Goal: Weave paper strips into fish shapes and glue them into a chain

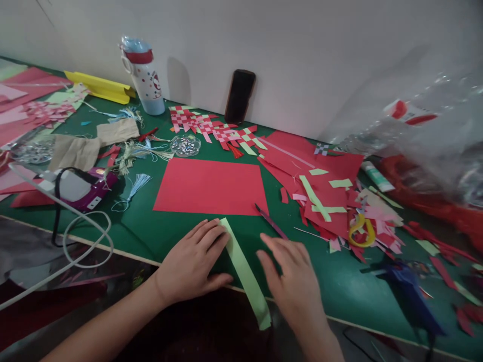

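A light green paper strip (pixel 245 274) lies slantwise over the table's near edge, its lower end hanging past it. My left hand (pixel 196 261) rests flat at the strip's upper end, fingertips touching its left side and thumb apart. To the right of the strip, my right hand (pixel 292 276) hovers with fingers spread and holds nothing. A thin dark purple pen-like tool (pixel 272 222) lies just beyond its fingertips, its tip over the corner of a red paper sheet (pixel 211 186). That sheet lies flat beyond both hands.
On the right are yellow-handled scissors (pixel 361 231), paper scraps and a blue glue gun (pixel 413 294). A phone (pixel 240 96) leans on the wall near woven paper pieces (pixel 211 125). A bottle (pixel 145 78), tassels (pixel 136 186) and a white cable (pixel 86 251) are left.
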### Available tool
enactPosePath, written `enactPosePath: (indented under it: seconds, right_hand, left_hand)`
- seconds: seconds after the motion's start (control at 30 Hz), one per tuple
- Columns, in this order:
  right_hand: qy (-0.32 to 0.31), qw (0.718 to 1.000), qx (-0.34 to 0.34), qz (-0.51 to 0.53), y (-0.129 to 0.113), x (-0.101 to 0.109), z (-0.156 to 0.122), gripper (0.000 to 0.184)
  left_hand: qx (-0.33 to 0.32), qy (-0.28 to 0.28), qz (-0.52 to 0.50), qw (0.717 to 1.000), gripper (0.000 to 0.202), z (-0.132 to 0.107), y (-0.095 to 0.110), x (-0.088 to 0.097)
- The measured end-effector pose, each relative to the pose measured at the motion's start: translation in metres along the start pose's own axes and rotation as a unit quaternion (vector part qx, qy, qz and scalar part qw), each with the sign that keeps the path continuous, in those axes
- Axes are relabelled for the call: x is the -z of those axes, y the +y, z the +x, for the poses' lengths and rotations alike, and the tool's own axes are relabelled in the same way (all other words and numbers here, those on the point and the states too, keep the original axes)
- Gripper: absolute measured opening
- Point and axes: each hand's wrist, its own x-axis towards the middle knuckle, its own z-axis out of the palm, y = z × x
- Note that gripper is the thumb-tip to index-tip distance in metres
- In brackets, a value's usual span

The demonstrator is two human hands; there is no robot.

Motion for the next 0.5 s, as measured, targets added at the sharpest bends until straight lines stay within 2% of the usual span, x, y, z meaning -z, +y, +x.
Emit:
enactPosePath:
  seconds: [0.07, 0.17, 0.37, 0.5]
  right_hand:
    - [-0.049, 0.999, -0.001, 0.011, -0.011, 0.002, -0.013, 0.041]
    - [-0.067, 0.997, -0.035, -0.011, -0.021, 0.001, -0.028, 0.045]
    - [-0.066, 0.994, -0.087, 0.016, -0.026, 0.002, -0.027, 0.022]
    - [-0.082, 0.991, -0.101, 0.017, -0.030, 0.006, -0.022, 0.008]
  left_hand:
    - [0.007, -0.002, 0.001, 1.000, 0.068, 0.000, 0.001, 0.000]
    - [0.016, -0.008, 0.008, 1.000, 0.069, 0.000, 0.003, -0.001]
    - [0.007, 0.014, 0.024, 1.000, 0.068, 0.001, 0.003, 0.001]
    - [-0.009, 0.009, 0.053, 0.999, 0.048, 0.014, 0.002, 0.009]
